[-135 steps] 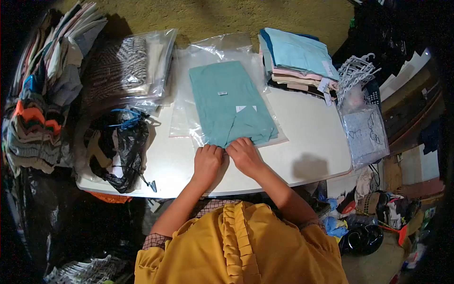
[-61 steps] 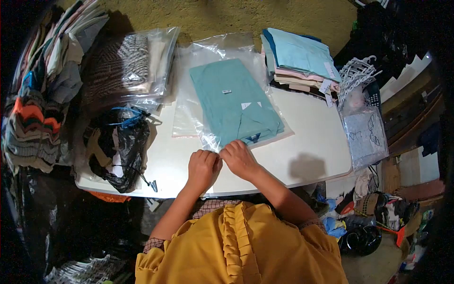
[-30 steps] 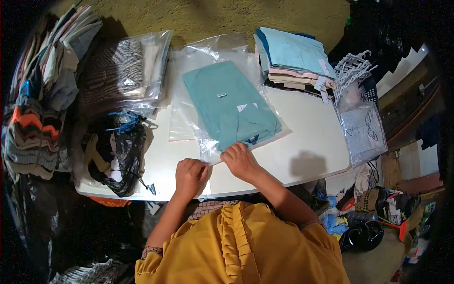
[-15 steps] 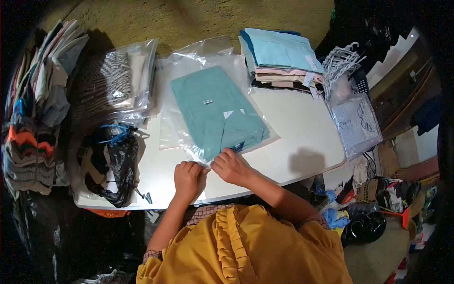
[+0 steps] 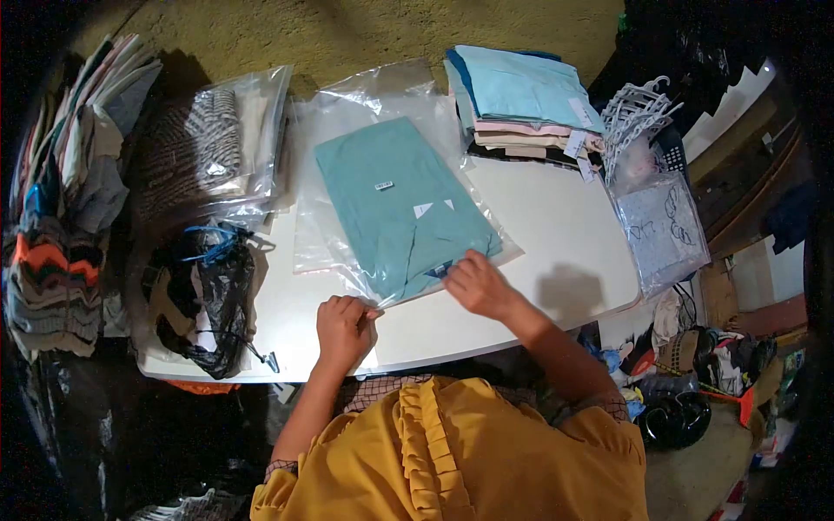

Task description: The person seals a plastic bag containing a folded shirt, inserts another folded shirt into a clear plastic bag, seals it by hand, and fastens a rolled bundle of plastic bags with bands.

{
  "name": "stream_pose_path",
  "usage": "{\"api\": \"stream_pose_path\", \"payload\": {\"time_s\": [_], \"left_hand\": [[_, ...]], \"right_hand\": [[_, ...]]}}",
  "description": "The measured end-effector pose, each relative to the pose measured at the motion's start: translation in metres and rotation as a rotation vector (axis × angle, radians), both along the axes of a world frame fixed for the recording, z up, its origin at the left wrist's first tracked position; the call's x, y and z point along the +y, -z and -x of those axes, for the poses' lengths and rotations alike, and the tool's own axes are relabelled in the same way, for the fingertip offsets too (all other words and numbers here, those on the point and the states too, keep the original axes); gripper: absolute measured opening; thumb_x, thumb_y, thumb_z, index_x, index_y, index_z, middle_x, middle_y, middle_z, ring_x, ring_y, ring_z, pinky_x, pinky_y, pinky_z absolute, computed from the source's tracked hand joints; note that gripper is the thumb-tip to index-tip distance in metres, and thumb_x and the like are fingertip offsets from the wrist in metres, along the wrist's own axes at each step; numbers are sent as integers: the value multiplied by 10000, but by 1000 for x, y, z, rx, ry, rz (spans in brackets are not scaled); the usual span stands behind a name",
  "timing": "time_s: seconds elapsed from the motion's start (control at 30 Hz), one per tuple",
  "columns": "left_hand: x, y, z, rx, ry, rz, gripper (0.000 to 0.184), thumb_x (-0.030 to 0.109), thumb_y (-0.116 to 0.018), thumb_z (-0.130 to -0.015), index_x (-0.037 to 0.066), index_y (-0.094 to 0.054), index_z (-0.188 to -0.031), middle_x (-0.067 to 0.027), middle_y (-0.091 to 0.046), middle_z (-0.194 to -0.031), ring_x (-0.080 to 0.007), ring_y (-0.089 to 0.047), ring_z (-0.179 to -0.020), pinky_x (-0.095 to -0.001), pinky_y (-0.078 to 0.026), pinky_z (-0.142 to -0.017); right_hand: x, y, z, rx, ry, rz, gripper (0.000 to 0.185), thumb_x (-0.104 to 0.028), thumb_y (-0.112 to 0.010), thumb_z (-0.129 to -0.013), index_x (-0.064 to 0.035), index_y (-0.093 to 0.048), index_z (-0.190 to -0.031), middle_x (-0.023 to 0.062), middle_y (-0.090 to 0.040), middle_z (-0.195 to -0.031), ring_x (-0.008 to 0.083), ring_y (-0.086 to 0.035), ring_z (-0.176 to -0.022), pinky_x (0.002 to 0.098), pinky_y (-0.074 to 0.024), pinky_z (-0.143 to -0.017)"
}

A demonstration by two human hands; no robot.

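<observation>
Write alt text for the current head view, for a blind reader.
A person's left hand pinches the near-left corner of a clear plastic bag holding a folded teal garment on a white table, while the right hand touches the bag's near edge. Folded clothes are stacked beyond, at right.

Live from the head, we're peering forward and down, close over counter (image 5: 565, 213) and hands (image 5: 342, 332), wall (image 5: 391, 30) at twelve o'clock.

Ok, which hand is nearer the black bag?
Left. The left hand is right of the black bag; the right hand is farther right, at the near edge of the teal garment.
</observation>
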State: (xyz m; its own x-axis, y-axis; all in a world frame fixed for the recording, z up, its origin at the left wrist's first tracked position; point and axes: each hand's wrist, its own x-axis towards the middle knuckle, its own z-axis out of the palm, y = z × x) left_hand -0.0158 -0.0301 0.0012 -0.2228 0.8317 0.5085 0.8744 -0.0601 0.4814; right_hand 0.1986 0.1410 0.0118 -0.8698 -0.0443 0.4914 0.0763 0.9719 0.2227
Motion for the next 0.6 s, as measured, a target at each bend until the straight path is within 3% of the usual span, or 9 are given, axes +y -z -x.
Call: {"api": "stream_pose_path", "payload": {"time_s": [0.17, 0.4, 0.53, 0.57, 0.6], "left_hand": [[1, 3, 1, 11, -14, 30, 152, 42, -643, -676, 61, -503, -619, -89, -541, -647, -306, -504, -638, -395, -371, -596], [2, 3, 2, 27, -10, 63, 129, 56, -640, -689, 72, -523, -638, -83, -541, -659, -287, -505, -662, -393, -363, -613], [1, -6, 3, -18, -54, -63, 140, 77, -654, -693, 75, -526, -637, -92, -532, -622, -301, -493, -602, -402, -362, -594], [0, -8, 4, 85, 39, -24, 161, 106, -670, -693, 76, -523, -633, -106, -534, -605, -314, -488, -569, -411, -362, -580], [-1, -3, 3, 160, 162, 69, 197, 180, -698, -700, 89, -534, -639, -87, -560, -671, -282, -529, -639, -388, -395, -631]], "right_hand": [[26, -5, -37, -50, 98, -45, 143, -105, -596, -709, -35, -596, -834, 91, -577, -826, 213, -555, -840, 411, -422, -893], [64, -1, -82, -46, 241, -79, 142, -68, -598, -673, -23, -581, -806, 95, -555, -811, 226, -537, -807, 397, -440, -832], [102, 22, -134, 186, 392, 85, 149, -37, -598, -683, -10, -570, -827, 115, -560, -823, 256, -542, -821, 399, -441, -788], [104, 25, -139, 204, 448, 120, 147, -33, -603, -692, -9, -569, -833, 124, -564, -835, 265, -544, -830, 403, -441, -786], [99, 19, -142, 217, 504, 157, 144, -30, -609, -702, -7, -568, -838, 133, -567, -846, 274, -546, -840, 406, -441, -784]]}}
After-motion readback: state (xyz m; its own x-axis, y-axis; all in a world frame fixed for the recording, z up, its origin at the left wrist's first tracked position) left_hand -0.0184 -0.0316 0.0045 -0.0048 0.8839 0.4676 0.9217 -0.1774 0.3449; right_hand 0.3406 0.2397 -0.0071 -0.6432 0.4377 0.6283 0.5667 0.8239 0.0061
